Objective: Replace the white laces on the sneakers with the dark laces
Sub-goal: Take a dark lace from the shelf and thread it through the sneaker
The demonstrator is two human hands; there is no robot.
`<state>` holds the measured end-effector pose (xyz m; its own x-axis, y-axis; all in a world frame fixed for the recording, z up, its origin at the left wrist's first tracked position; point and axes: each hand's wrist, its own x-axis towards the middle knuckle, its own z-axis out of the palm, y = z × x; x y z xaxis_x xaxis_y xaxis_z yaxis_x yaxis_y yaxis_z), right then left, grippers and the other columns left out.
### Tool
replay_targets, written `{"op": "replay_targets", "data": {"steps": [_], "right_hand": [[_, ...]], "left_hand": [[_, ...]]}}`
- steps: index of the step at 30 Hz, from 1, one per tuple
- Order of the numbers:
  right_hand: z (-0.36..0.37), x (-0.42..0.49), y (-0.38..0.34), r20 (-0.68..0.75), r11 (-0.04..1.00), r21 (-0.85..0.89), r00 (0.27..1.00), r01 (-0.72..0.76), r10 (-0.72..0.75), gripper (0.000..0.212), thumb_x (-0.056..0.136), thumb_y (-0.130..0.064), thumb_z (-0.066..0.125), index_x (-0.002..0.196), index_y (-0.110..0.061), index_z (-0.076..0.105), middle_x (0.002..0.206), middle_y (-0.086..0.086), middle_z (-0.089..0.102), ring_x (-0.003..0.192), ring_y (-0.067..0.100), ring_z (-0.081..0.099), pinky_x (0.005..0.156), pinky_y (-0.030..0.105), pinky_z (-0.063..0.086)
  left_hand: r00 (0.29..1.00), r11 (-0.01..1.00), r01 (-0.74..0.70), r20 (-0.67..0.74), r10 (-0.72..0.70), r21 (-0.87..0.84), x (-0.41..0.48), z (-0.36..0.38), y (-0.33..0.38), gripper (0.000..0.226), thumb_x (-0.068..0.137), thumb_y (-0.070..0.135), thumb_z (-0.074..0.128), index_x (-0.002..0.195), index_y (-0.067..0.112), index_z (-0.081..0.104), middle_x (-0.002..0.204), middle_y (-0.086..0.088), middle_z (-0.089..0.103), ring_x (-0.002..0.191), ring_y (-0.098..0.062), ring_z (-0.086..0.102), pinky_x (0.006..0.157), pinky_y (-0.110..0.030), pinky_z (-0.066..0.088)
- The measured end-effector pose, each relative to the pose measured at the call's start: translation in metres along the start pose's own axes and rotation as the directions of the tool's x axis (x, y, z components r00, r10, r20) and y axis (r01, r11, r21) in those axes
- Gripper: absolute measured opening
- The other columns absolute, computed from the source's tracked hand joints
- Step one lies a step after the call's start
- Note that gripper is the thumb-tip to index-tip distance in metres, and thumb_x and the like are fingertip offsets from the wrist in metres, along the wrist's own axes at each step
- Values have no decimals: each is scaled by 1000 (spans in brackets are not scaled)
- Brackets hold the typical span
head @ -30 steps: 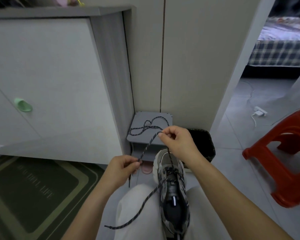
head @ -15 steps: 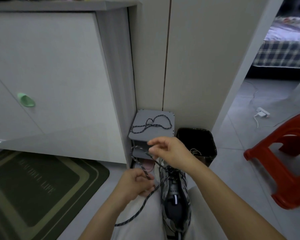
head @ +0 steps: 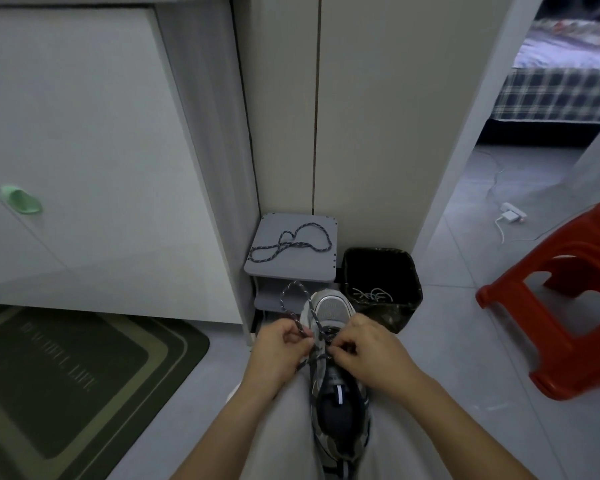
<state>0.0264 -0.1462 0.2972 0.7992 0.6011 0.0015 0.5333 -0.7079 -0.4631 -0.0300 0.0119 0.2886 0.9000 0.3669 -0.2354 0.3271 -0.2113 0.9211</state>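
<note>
- Threading the dark lace [head: 311, 313] through the grey sneaker [head: 340, 410] is, in my judgement, the step in hand. In the head view the shoe lies on the lap at 6 o'clock, toe pointing to 12.
- My read of the left hand [head: 281, 344]: it pinches one strand, and a slack loop rises toward 11 o'clock of the toe.
- The right hand [head: 364, 348] pinches the lace at the eyelets; I cannot tell which eyelet.
- White laces [head: 371, 294] lie in the black bin [head: 406, 282] at 1 o'clock, so this shoe looks stripped.
- A second dark lace [head: 302, 244] lies on the grey rack [head: 323, 265] at 12 o'clock.
- Next, I'd draw the slack through and cross both strands toward the next eyelets.
</note>
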Motion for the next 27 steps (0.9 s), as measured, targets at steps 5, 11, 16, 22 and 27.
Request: {"op": "replay_targets", "data": {"steps": [5,11,16,22,27], "right_hand": [[8,0,5,-31,999,40,1000,-4,5,19,83,-38,66,97,-29,73,114,-10,44,106,11,39,86,22,36],[14,7,0,-3,998,37,998,-57,58,19,82,-41,66,97,-33,73,147,-12,29,130,16,23,106,32,26],[28,7,-1,-73,987,142,993,-77,88,12,82,-30,68,91,-26,76,142,-4,41,128,21,32,106,32,29],[32,-6,2,-167,994,106,986,-3,21,8,85,-25,59,81,-18,61,126,-3,45,120,19,38,96,33,33],[12,-21,15,-222,997,72,974,-34,49,8,81,-27,58,76,-20,56,117,-6,47,111,16,40,86,30,26]], "left_hand": [[1000,999,-15,-4,15,43,5,3,1,16,78,4,72,73,17,64,68,-4,66,63,-12,64,57,-20,50],[998,991,-59,46,54,121,7,7,-2,19,75,3,73,66,16,62,62,-2,63,57,-14,59,62,-31,52],[999,997,-4,38,1,73,9,7,-3,24,78,3,72,62,13,56,57,-1,58,52,-13,53,54,-25,46],[979,950,193,-20,-204,-245,11,8,0,18,85,0,60,68,3,54,59,-12,56,47,-16,48,45,-22,39],[954,852,138,-162,-251,-505,12,0,15,12,90,1,53,82,4,60,70,-9,62,48,-7,58,44,-18,47]]}}
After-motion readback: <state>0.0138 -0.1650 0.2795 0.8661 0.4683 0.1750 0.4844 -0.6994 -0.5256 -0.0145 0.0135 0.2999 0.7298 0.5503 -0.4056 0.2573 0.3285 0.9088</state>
